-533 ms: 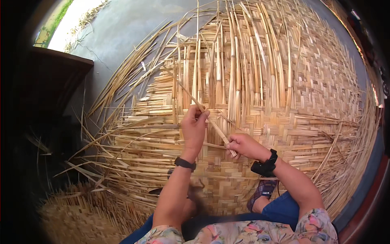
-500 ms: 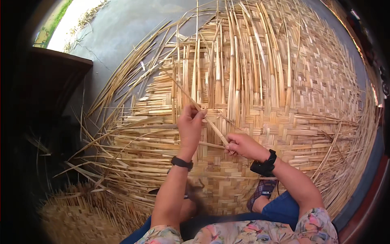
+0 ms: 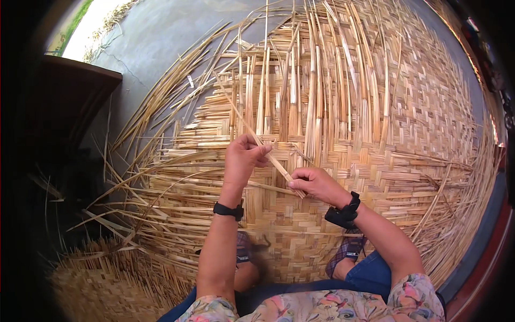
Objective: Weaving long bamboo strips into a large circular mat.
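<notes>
A long, flat straw-coloured reed strip point(image 3: 279, 167) slants above a large woven mat point(image 3: 289, 219). My left hand point(image 3: 244, 156) pinches it partway along, between thumb and fingers. Lower down and to the right, my right hand point(image 3: 316, 185) grips the strip close to its near end, the thumb lying on top. Beyond my left hand the thin far part of the strip reaches up and left over the mat's unwoven ends. The mat shows tight diagonal weave on the right and near me, with loose strips standing out on the far and left sides.
Loose reed strips point(image 3: 161, 107) lie on the grey floor point(image 3: 155, 45) at the far left. Dark wooden furniture point(image 3: 80, 80) stands at the left edge. Another woven piece point(image 3: 102, 287) lies at the lower left. My feet in plaid shoes point(image 3: 343, 255) rest on the mat.
Both hands have shifted slightly left with the strip. The right hand has also risen a little, and its thumb now lies along the strip.
</notes>
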The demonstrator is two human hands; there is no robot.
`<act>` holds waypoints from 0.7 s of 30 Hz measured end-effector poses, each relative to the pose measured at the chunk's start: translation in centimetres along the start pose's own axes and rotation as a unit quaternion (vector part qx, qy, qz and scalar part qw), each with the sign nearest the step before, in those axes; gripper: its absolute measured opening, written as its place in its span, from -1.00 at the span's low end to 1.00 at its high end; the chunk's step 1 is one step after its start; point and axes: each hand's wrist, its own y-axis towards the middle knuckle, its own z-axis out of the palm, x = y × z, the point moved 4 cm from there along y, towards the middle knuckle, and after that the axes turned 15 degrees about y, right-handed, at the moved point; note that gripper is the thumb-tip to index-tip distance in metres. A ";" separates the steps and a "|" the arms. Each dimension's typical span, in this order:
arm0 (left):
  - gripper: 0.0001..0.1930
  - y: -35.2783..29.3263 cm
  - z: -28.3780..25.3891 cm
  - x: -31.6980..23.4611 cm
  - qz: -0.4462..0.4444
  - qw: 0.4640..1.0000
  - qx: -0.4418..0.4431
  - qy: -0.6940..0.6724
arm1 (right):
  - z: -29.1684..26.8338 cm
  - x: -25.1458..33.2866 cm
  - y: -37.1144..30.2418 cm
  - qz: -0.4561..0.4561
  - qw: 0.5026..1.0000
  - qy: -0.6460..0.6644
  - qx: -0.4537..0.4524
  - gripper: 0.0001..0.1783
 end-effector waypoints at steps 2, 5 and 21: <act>-0.84 0.0 0.3 0.2 -0.032 0.999 0.033 0.001 | 0.2 -0.7 0.0 0.011 1.000 -0.001 -0.009 -0.79; -0.89 0.0 -0.2 0.9 0.012 0.996 -0.082 0.035 | 0.6 -0.8 0.1 0.037 0.999 -0.008 0.010 -0.79; -0.79 0.0 -3.2 -0.8 0.147 0.965 -0.217 -0.026 | -1.9 2.5 6.4 -0.125 0.967 0.133 -0.177 -0.89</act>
